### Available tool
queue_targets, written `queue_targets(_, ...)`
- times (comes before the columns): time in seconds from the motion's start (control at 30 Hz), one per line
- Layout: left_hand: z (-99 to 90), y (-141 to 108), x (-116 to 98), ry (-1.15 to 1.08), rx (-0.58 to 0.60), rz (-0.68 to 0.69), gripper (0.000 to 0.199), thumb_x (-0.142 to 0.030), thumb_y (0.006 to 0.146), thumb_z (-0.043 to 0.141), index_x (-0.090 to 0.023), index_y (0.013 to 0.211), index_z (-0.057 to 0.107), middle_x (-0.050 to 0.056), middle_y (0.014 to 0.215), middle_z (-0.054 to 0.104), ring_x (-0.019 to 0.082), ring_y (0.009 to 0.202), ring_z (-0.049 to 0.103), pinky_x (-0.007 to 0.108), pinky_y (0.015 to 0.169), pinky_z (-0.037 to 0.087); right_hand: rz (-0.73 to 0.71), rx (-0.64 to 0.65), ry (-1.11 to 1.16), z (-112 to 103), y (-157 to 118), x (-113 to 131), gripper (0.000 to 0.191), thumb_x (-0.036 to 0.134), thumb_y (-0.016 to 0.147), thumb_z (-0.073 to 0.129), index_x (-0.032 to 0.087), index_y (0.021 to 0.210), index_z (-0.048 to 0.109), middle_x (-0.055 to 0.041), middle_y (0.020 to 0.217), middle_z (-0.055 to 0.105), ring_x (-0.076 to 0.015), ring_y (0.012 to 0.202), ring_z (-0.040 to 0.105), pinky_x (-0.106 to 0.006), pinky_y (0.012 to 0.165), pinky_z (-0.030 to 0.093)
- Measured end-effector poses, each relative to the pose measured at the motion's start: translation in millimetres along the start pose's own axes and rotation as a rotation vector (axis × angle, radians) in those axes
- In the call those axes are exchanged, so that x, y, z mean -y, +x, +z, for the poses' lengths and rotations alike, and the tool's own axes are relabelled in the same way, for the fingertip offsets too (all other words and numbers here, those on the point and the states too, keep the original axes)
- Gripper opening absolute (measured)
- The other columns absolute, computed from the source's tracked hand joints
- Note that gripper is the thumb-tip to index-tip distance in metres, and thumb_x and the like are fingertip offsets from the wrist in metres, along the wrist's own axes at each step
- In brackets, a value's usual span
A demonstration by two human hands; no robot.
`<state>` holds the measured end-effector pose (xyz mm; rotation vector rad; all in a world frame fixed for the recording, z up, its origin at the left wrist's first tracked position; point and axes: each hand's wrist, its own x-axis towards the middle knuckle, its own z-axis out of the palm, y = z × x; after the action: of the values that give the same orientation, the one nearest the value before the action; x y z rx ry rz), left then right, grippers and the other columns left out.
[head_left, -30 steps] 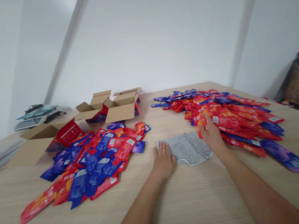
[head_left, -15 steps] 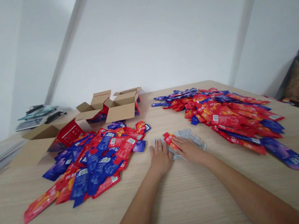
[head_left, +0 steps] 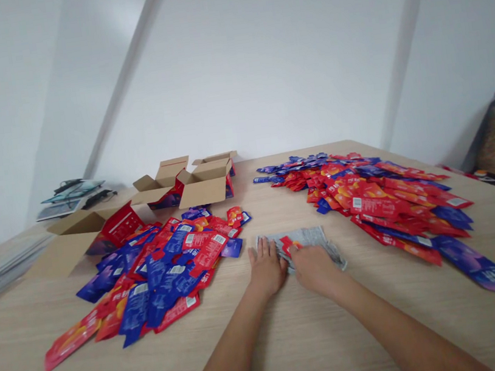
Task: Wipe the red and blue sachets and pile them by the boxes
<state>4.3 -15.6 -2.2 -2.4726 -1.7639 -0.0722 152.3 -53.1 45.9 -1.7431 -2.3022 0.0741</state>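
Observation:
A crumpled grey cloth (head_left: 314, 236) lies on the table in front of me. On top of it is a small red packet (head_left: 286, 244), mostly covered by my right hand (head_left: 315, 269). That hand's fingers are curled down over the packet, closed on it; the fingertips are partly hidden. My left hand (head_left: 266, 269) lies flat at the cloth's left edge, its fingers stretched out and pressing on it.
A pile of red and blue packets (head_left: 167, 270) lies to the left, and a larger pile (head_left: 368, 193) to the right. Behind the left pile stand several open cardboard boxes (head_left: 205, 191). A stack of flat items (head_left: 72, 198) sits far left on the wooden table (head_left: 271, 354).
My right hand has gone from lying flat on the packet to curled fingers, and it now covers more of it. My left hand stays in place. The view has shifted slightly.

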Motion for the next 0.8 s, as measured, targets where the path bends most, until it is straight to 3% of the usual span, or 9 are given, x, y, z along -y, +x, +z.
queue_targets(0.1, 0.7, -0.6, 0.2, -0.014, -0.031, 0.002, 0.056, -0.041, 0.095, 0.024, -0.013, 0.144, 0.028, 0.018, 0.150, 0.024, 0.029, 0.140, 0.013, 0.057, 0.108, 0.015, 0.133, -0.079, 0.116, 5.6, 12.4, -23.4, 0.039, 0.019, 0.087, 0.040, 0.014, 0.124, 0.049, -0.0166, 0.095, 0.069, -0.0257, 0.088, 0.066, -0.037, 0.077, 0.049)
queue_targets(0.2, -0.5, -1.3, 0.2, -0.025, -0.039, 0.010, 0.053, -0.040, 0.095, 0.025, -0.022, 0.145, 0.026, 0.016, 0.151, 0.024, 0.030, 0.140, 0.015, 0.058, 0.107, 0.016, 0.174, -0.251, 0.477, 18.0, 30.6, -50.1, 0.044, 0.021, 0.090, 0.031, 0.016, 0.133, 0.040, -0.0132, 0.113, 0.065, -0.0210, 0.100, 0.063, -0.034, 0.084, 0.048)
queue_targets(0.3, -2.4, -1.8, -0.1, -0.022, -0.021, 0.013, 0.052, -0.041, 0.096, 0.025, -0.028, 0.146, 0.024, 0.014, 0.151, 0.024, 0.030, 0.140, 0.015, 0.058, 0.107, 0.016, 0.177, -0.296, 0.722, 34.5, 43.4, -63.7, 0.047, 0.024, 0.089, 0.030, 0.014, 0.134, 0.039, -0.0127, 0.124, 0.059, -0.0205, 0.109, 0.059, -0.037, 0.089, 0.047)
queue_targets(0.43, -2.6, -2.1, -0.3, -0.020, -0.020, 0.006, 0.052, -0.041, 0.096, 0.025, -0.026, 0.146, 0.024, 0.015, 0.151, 0.024, 0.030, 0.140, 0.015, 0.058, 0.107, 0.015, 0.109, -0.315, 0.518, 43.8, 40.3, -57.4, 0.051, 0.025, 0.085, 0.037, 0.014, 0.134, 0.044, -0.0137, 0.133, 0.053, -0.0218, 0.123, 0.047, -0.043, 0.104, 0.035)
queue_targets(0.5, -1.7, -2.0, -0.3, -0.033, -0.028, 0.007, 0.052, -0.041, 0.096, 0.025, -0.025, 0.145, 0.026, 0.015, 0.151, 0.025, 0.031, 0.140, 0.016, 0.058, 0.107, 0.016, -0.007, -0.211, 0.366, 40.4, 32.8, -48.9, 0.048, 0.025, 0.086, 0.037, 0.015, 0.132, 0.049, -0.0128, 0.134, 0.052, -0.0213, 0.126, 0.044, -0.042, 0.106, 0.032)
queue_targets(0.63, -0.3, -1.6, -0.2, -0.056, -0.032, 0.001, 0.052, -0.042, 0.095, 0.027, -0.025, 0.144, 0.029, 0.016, 0.151, 0.025, 0.032, 0.140, 0.015, 0.059, 0.106, 0.016, -0.108, 0.022, 0.109, 25.7, 19.9, -30.8, 0.047, 0.030, 0.087, 0.042, 0.014, 0.130, 0.052, -0.0136, 0.137, 0.049, -0.0252, 0.129, 0.041, -0.045, 0.104, 0.033)
queue_targets(0.8, -0.5, -1.5, 0.1, -0.070, -0.027, -0.014, 0.052, -0.044, 0.095, 0.027, -0.025, 0.144, 0.029, 0.017, 0.150, 0.024, 0.032, 0.139, 0.016, 0.058, 0.106, 0.017, -0.129, 0.097, -0.083, 5.1, 14.0, -12.6, 0.040, 0.021, 0.081, 0.048, 0.011, 0.117, 0.061, -0.0194, 0.123, 0.060, -0.0284, 0.114, 0.055, -0.041, 0.092, 0.043)
